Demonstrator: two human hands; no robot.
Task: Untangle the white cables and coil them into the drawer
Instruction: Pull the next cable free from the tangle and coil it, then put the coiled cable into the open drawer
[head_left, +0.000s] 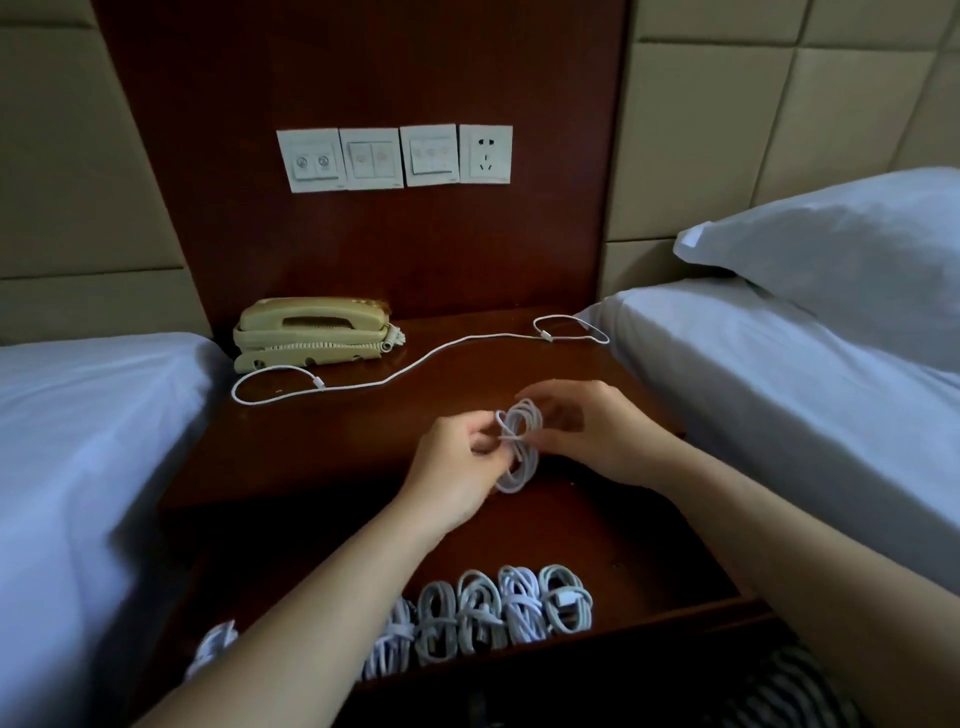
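A white cable coil (517, 447) hangs between your hands over the nightstand (322, 431). Your right hand (592, 439) curls its fingers round the loops, and your left hand (457, 467) pinches the strand crossing the coil's waist. Below your grip, finished coils (493, 608) line the open drawer (649, 561). Beyond your grip, a loose white cable (415, 366) snakes past a beige telephone (311, 332).

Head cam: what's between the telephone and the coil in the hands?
One loose white cable lies uncoiled on the nightstand top between the telephone and the coil that the left hand and right hand hold. Otherwise bare wood. Head view.
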